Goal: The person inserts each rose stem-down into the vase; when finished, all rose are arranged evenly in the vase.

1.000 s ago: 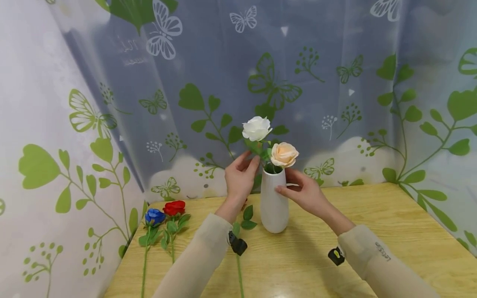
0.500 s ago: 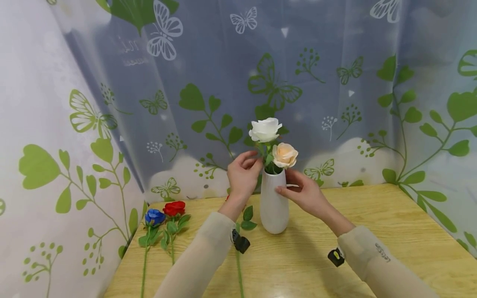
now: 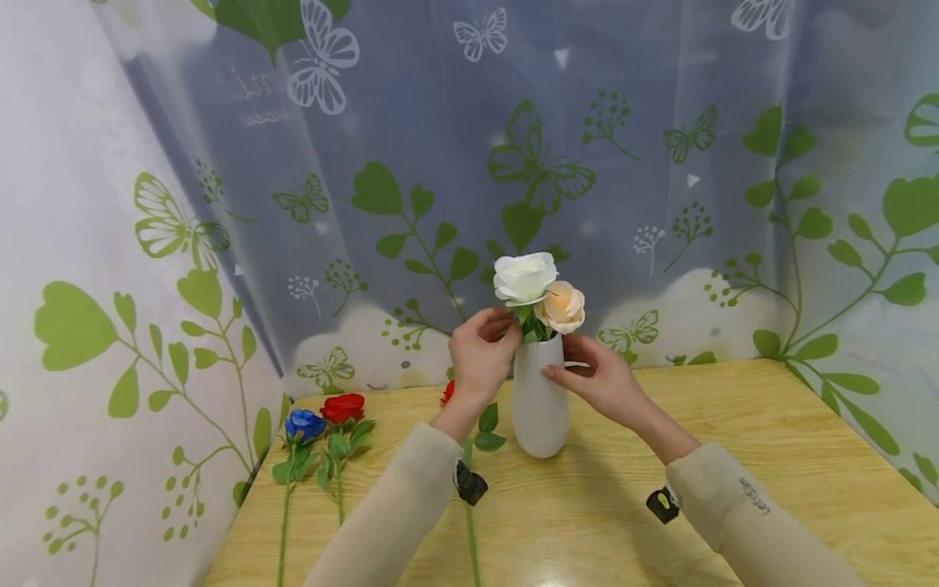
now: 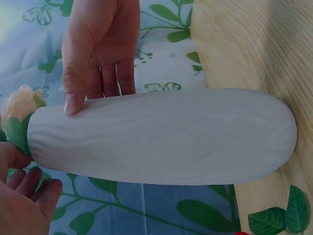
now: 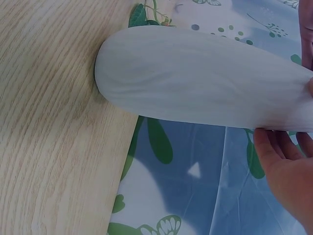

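The full white rose with layered petals (image 3: 525,278) stands above the mouth of my tall, smooth white vase (image 3: 541,399), its bloom to the left of the round peach rose (image 3: 563,308). Its visible stem line runs near vertical, roughly parallel to the vase's long axis; the lower stem is hidden. The vase is upright on the light wood-grain table (image 3: 770,408).

My left hand (image 3: 480,355) is the nearer one: it sits beside the rim, below the white bloom, and pinches at the green leaves (image 3: 528,320) and stem; the exact contact on the stem is covered. My right hand (image 3: 605,379) braces the upper right wall, thumb on the front, fingers behind. Judgement: alignment turns on keeping the stem over the mouth.
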`<state>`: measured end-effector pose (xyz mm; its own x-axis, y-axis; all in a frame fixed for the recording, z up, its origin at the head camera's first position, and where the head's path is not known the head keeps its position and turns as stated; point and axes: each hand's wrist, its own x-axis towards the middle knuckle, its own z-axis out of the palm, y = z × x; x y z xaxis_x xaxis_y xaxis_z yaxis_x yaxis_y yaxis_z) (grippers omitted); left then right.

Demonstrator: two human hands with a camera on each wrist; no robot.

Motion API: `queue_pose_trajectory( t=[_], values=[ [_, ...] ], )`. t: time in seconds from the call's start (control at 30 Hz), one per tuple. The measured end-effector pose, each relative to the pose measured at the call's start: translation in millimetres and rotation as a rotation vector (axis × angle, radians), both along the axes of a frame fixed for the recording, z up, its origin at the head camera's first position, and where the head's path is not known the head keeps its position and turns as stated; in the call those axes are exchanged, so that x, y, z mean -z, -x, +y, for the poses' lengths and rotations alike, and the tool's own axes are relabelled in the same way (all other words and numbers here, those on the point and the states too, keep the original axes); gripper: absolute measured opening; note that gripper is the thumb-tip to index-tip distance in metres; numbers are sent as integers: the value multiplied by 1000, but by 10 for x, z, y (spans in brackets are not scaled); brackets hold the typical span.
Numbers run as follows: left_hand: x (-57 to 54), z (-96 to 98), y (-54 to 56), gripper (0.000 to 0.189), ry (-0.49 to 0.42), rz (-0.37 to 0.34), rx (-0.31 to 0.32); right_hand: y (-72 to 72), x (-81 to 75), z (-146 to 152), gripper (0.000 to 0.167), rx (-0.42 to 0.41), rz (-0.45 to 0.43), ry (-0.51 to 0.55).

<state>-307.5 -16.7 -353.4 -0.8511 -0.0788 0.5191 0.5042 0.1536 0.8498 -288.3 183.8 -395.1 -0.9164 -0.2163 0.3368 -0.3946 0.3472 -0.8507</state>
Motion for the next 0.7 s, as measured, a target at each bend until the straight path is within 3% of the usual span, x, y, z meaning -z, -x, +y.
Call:
queue_pose_trajectory(
  t=[0.4,0.6,0.7],
  values=[
    [89,-205,69,16,-34,5,-37,19,-9,-8,59,4,4,-10],
    [195,-531,61,19,-30,-102,-39,18,2,-7,60,10,-9,-13],
    [259,-744,72,19,-56,-148,-69,12,1,-6,61,21,-15,-20]
  ],
)
